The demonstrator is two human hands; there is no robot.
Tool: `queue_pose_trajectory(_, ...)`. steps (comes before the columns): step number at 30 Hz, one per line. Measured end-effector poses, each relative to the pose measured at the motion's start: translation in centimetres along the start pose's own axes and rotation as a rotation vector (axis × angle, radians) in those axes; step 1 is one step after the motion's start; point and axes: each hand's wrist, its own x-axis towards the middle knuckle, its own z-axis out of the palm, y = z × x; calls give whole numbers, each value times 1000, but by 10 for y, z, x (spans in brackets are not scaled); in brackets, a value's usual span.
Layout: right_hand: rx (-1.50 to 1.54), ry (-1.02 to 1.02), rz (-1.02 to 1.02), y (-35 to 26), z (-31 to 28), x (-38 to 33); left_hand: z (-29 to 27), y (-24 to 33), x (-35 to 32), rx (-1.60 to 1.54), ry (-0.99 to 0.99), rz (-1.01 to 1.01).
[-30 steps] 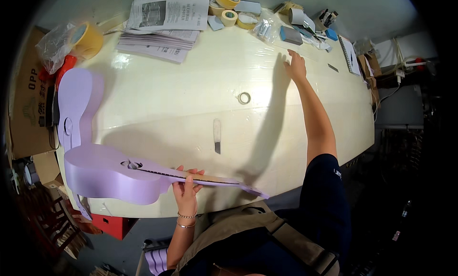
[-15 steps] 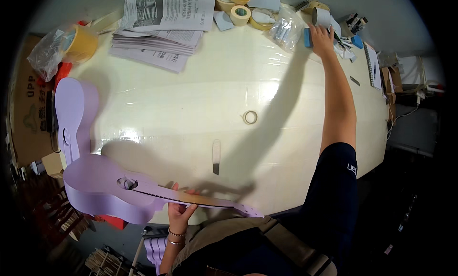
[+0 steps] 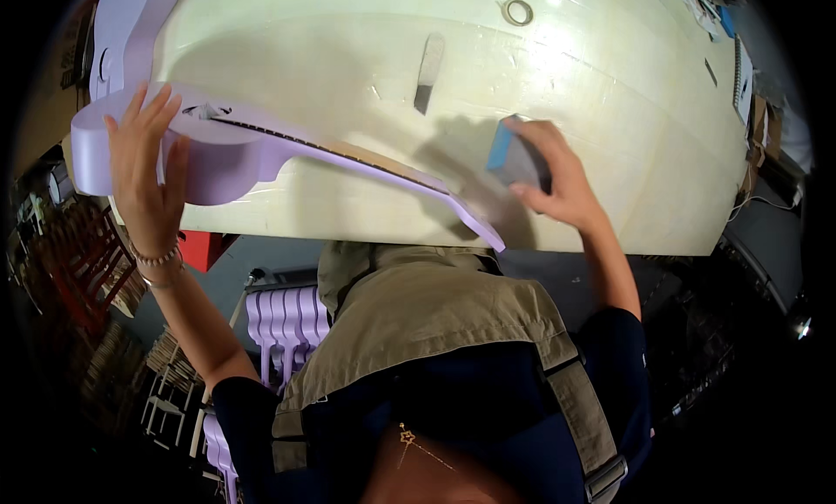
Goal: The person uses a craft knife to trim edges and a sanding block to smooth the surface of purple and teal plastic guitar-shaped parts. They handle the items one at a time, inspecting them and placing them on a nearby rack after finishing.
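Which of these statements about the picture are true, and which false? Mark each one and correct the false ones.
1. The left hand rests on the body of a lilac guitar. True.
2. The right hand is empty. False: it holds a blue-and-grey block.
3. A ring lies on the table. True.
4. The guitar lies wholly on the floor. False: it lies at the table's near edge, its neck reaching toward the right hand.
5. The left wrist is bare. False: it wears bracelets.
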Motion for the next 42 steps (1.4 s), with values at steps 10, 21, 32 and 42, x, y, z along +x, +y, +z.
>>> queue_pose_trajectory(10,-279,210,-148,-19,60,-14,18,-4,-4,49,-129,11)
queue_pose_trajectory(21,-330,237,-187,-20,66,-4,21,-9,-3,10,-118,40)
queue_pose_trajectory(32,-410,197,-233,-29,65,16,16,-2,-1,-6,-153,42)
queue_pose_trajectory(42,-451,229,-335,-63,92,79,15,-4,-2,-42,-89,78)
